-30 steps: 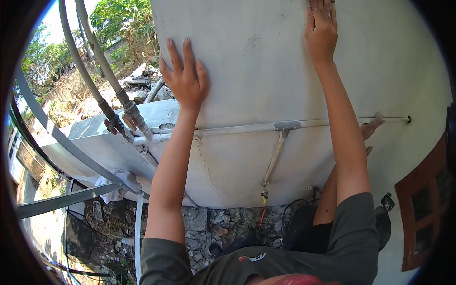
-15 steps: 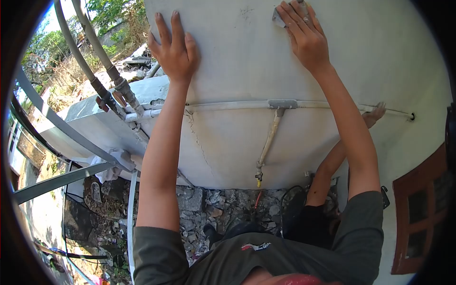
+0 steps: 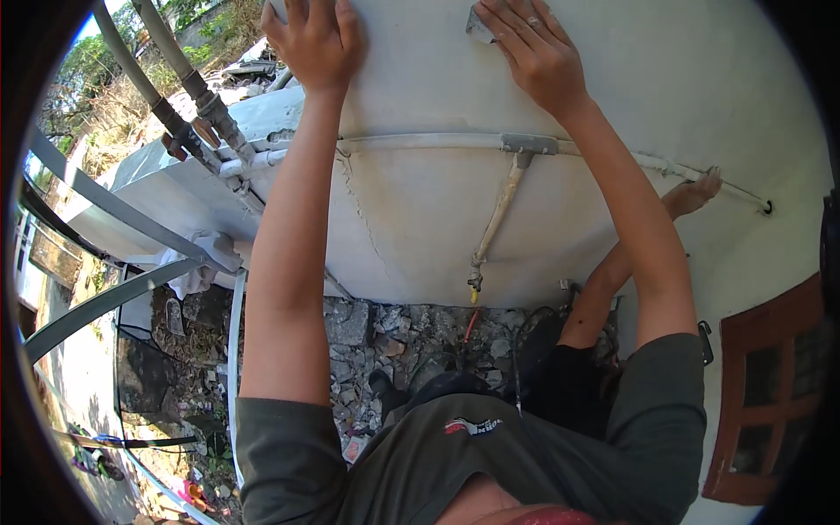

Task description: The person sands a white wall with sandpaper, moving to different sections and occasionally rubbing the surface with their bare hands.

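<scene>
The upright surface is taken up by a pale painted wall [image 3: 420, 79], marked lower down by a thin crack [image 3: 357, 197]. Below it, the ground is covered in broken rubble [image 3: 402, 341]. The right side is edged by a brown-framed window [image 3: 733, 359]. The wall is crossed by a white pipe [image 3: 420, 142], joined at a grey fitting [image 3: 529, 143]; two thicker pipes [image 3: 171, 52] are seen at upper left.

The left grip [image 3: 315, 44] is laid on the wall above the white pipe, fingers spread, nothing held; its fingertips are cut off by the top edge. The right grip [image 3: 544, 61] is placed higher than the fitting, fingers stretched flat, with the sheet held beneath them against the wall.

Near the far right end of the pipe, another person's hand [image 3: 696, 192] is seen; whether the pipe is touched cannot be told. A yellow-ended tap [image 3: 475, 282] is hung low on the branch.

The grey sheet [image 3: 479, 26] is mostly covered by the right grip; only a corner is exposed, left of the index finger.
</scene>
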Demonstrator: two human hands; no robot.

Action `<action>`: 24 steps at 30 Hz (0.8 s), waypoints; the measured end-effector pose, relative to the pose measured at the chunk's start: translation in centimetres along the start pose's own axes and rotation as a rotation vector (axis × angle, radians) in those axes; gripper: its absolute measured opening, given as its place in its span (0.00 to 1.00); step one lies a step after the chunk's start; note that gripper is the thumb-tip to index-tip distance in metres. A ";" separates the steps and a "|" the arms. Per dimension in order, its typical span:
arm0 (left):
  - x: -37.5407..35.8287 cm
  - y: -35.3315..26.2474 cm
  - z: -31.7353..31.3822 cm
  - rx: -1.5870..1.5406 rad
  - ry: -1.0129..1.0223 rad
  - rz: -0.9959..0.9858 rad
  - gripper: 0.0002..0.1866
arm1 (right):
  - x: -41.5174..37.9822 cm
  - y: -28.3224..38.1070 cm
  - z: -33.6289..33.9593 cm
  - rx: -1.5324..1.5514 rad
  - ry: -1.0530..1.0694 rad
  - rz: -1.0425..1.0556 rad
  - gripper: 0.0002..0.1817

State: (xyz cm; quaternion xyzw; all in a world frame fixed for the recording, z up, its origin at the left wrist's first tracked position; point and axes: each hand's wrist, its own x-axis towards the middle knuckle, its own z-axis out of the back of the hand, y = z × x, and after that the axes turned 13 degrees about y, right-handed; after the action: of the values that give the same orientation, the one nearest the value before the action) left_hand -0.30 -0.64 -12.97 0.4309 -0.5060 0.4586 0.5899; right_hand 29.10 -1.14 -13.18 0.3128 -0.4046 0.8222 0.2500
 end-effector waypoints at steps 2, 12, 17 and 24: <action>-0.1 0.0 0.1 -0.014 -0.014 -0.005 0.30 | 0.5 -1.8 1.4 -0.107 0.012 0.036 0.22; -0.1 0.3 -0.2 -0.003 -0.024 -0.016 0.29 | 4.0 -4.1 -0.1 -0.192 -0.389 -0.309 0.24; -0.1 0.4 -0.3 0.004 -0.008 -0.025 0.29 | 0.3 0.9 -1.1 -0.030 -0.232 -0.358 0.25; -0.1 0.3 0.0 0.007 -0.017 -0.043 0.29 | -5.8 7.2 -3.8 0.128 -0.132 -0.404 0.29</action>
State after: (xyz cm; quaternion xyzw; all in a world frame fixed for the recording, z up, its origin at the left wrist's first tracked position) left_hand -0.59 -0.59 -13.03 0.4475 -0.5000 0.4441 0.5937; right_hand 27.10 -2.88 -22.75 0.4558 -0.2962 0.7571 0.3623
